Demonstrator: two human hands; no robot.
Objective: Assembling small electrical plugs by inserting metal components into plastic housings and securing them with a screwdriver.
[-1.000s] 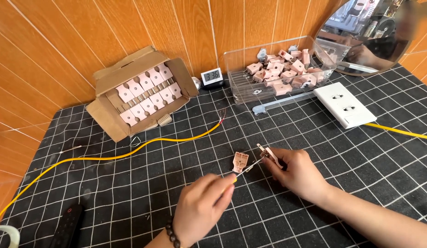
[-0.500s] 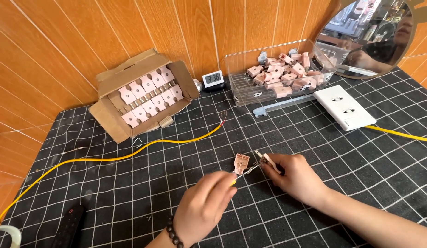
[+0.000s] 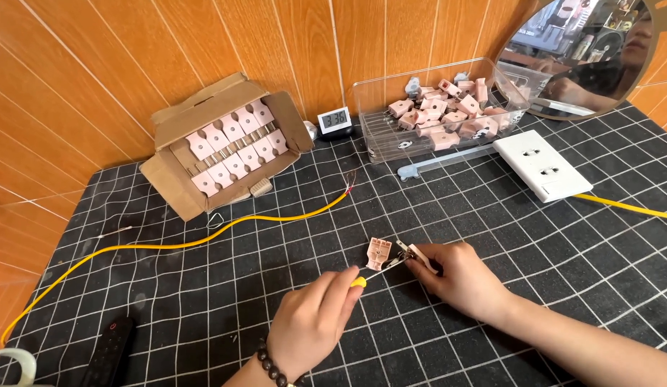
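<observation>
a yellow-handled screwdriver (image 3: 369,275) was gripped in the closed left hand (image 3: 312,319), its handle mostly hidden. a pink plug part (image 3: 414,252) was pinched by the right hand (image 3: 459,276), largely covered. a pink plug cover (image 3: 379,254) lay at 9 o'clock of it.

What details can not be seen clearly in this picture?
Head view:
- Screwdriver: handle hidden inside left hand.
- Plug piece: mostly covered by right hand.
- Screw under the tip: too small.
- Black device: cut off by bottom edge.
- Clock digits: too small.
</observation>
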